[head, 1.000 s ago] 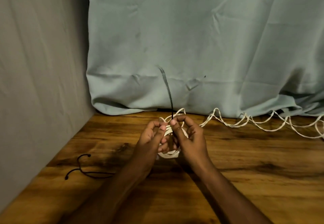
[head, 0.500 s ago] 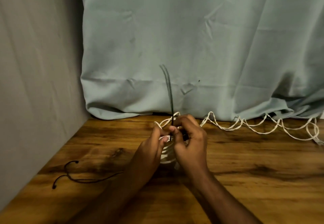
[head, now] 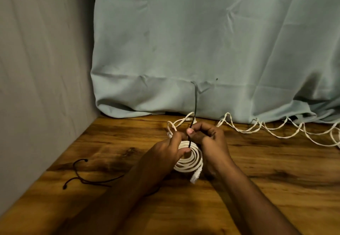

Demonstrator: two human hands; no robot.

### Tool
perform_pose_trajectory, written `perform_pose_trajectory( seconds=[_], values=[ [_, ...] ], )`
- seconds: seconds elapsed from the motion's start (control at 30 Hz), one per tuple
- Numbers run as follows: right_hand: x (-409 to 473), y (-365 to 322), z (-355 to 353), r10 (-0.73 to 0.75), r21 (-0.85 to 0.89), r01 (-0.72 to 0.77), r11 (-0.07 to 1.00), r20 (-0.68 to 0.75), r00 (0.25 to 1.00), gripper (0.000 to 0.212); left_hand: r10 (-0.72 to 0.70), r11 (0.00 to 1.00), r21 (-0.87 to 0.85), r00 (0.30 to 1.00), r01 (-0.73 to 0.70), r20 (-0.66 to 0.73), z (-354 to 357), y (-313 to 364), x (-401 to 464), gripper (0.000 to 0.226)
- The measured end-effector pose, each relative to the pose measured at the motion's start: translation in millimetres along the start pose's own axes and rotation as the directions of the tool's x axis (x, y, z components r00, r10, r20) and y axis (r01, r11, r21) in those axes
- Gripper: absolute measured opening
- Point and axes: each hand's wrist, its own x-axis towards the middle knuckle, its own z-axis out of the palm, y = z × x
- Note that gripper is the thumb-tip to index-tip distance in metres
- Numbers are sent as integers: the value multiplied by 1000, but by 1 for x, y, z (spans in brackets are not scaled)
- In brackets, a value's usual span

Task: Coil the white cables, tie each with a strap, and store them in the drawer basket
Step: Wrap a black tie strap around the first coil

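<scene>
A coiled white cable [head: 191, 159] rests on the wooden table [head: 276, 188] between my hands, its white plug sticking out at the near side. A thin black strap [head: 195, 102] loops over the coil's far side, and its free end stands straight up. My left hand [head: 165, 150] grips the coil at its left edge. My right hand [head: 209, 137] pinches the strap just above the coil. A second white cable [head: 272, 129] lies uncoiled in loose loops along the table's back edge to the right.
Black straps [head: 81, 175] lie on the table at the left, near a grey wall. A pale green cloth [head: 202, 50] hangs behind the table and bunches on its back edge. No drawer basket is in view.
The coil has tipped from upright to lying flatter, so its rings and plug now show. The strap's upright end looks shorter above my right hand.
</scene>
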Motion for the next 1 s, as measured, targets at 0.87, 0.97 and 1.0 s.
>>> perform_pose_trajectory(
  seconds=[0.87,0.97,1.0],
  values=[
    [3,10,-17,-22,-168,72,983,281,959,36,-195,920,-346,981,185,5,13,-25,6,26],
    [4,15,-18,-76,-199,138,970,291,954,47,-271,786,-554,958,274,89,11,-21,7,27],
    [2,17,-18,-112,-260,186,948,275,955,51,-290,741,-602,950,298,114,11,-22,8,29]
  ],
)
